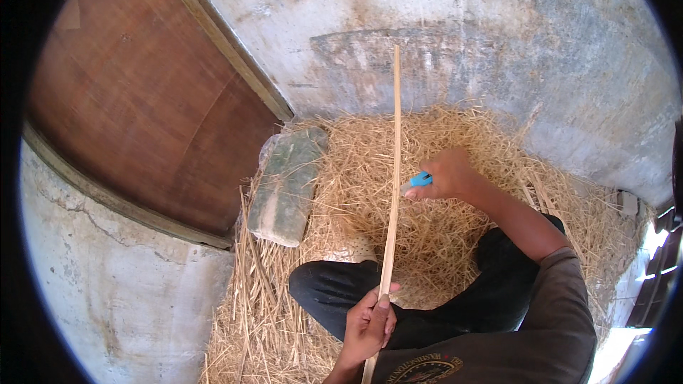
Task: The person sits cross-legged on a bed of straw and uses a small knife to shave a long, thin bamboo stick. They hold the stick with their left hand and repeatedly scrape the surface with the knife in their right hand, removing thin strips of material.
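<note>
My left hand (370, 323) grips the lower part of a long thin pale cane strip (395, 156) that runs up and away toward the wall. My right hand (448, 174) is closed around a blue-handled knife (418, 180), whose blade end sits against the strip about halfway along. Both hands hover above my crossed legs in dark trousers (427, 306). The strip's lowest end disappears behind my left hand and shirt.
A heap of straw-like shavings (441, 227) covers the floor around my legs. A grey-green stone slab (288, 185) lies at the left of the heap. A brown wooden door (142, 92) stands at the left, a stained concrete wall (462, 35) ahead.
</note>
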`<state>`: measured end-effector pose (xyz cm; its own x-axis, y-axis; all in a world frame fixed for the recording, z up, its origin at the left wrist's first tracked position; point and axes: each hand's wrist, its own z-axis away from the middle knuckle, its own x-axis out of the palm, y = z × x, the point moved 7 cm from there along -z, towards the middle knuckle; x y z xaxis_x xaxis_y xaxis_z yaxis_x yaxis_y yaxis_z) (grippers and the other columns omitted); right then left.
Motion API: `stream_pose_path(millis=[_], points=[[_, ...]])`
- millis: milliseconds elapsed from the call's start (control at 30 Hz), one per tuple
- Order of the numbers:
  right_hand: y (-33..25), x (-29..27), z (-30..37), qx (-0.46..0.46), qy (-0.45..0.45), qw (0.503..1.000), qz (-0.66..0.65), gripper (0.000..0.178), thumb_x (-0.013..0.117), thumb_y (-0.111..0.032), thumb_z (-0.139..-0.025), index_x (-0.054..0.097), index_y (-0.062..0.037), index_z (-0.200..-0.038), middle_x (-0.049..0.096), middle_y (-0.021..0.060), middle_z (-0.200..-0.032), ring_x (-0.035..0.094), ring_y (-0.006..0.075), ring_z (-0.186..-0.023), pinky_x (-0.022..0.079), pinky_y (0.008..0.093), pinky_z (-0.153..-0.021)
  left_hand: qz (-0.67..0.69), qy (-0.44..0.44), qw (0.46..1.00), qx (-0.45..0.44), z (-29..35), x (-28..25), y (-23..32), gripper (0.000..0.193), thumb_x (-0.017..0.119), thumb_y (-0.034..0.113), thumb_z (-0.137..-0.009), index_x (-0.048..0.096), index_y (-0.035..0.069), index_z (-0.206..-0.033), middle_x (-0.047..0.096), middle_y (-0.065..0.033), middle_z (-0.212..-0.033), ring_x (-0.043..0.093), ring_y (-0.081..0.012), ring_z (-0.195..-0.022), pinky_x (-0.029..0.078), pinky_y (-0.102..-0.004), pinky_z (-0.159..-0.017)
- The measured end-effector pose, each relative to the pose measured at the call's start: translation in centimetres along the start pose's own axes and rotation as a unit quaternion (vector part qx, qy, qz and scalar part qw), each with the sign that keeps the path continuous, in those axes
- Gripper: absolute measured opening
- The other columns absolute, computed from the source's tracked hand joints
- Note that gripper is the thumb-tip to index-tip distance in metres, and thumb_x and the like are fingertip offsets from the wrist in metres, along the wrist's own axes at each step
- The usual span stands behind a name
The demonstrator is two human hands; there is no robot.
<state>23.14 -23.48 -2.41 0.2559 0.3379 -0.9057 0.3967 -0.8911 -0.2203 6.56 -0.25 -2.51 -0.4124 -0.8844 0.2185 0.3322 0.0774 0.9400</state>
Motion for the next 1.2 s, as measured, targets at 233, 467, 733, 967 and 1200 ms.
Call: stream_pose_path(millis=[233,467,733,967,1200], points=[[1.2,-0.1,-1.0,0.009,0.001,0.999,0.032,0.078,0.042,-0.087,-0.070,0.052,-0.0118,-0.051,0.041,0.0006,-0.041,0.043,0.0175,-0.035,0.028,0.0344,-0.034,-0.001,0.013,1.000,-0.005,0.5,-0.2,0.0,0.031,0.037,0.013,-0.102,0.047,-0.005,-0.125,0.041,0.0010,-0.051,0.034,-0.0047,-0.037,0.030,-0.0198,-0.039],[4.3,-0.9,-2.0,0.066,-0.031,0.996,0.058,0.078,0.037,-0.087,-0.072,0.054,-0.0144,-0.051,0.043,-0.0030,-0.044,0.044,0.0130,-0.040,0.026,0.0316,-0.035,-0.008,-0.016,1.000,-0.019,0.9,0.0,-0.4,0.034,0.039,0.014,-0.102,0.043,0.000,-0.133,0.045,0.0012,-0.055,0.037,-0.0026,-0.041,0.031,-0.0173,-0.038],[14.5,-3.7,-2.3,0.278,-0.032,0.956,0.084,0.074,0.038,-0.078,-0.081,0.060,-0.0115,-0.059,0.050,0.0008,-0.049,0.051,0.0156,-0.047,0.041,0.0333,-0.044,-0.032,-0.049,0.995,-0.080,2.7,1.9,-1.3,0.036,0.039,0.018,-0.102,0.045,-0.001,-0.131,0.044,0.0015,-0.055,0.037,-0.0031,-0.043,0.030,-0.0174,-0.041],[21.9,-7.3,-0.8,0.349,0.003,0.929,0.126,0.079,0.037,-0.076,-0.083,0.064,-0.0037,-0.065,0.056,0.0073,-0.054,0.061,0.0240,-0.056,0.049,0.0405,-0.051,-0.101,-0.038,0.988,-0.111,4.9,2.4,-2.2,0.035,0.047,0.026,-0.100,0.053,0.004,-0.126,0.043,0.0063,-0.055,0.036,-0.0021,-0.047,0.026,-0.0187,-0.044],[29.9,-9.9,4.0,0.486,0.078,0.862,0.116,0.087,0.034,-0.078,-0.082,0.068,0.0019,-0.085,0.066,0.0224,-0.088,0.065,0.0345,-0.085,0.050,0.0472,-0.075,0.016,-0.073,0.974,-0.213,7.2,2.8,-6.0,0.033,0.048,0.026,-0.099,0.055,0.005,-0.123,0.043,0.0060,-0.056,0.035,-0.0027,-0.048,0.027,-0.0202,-0.045]])
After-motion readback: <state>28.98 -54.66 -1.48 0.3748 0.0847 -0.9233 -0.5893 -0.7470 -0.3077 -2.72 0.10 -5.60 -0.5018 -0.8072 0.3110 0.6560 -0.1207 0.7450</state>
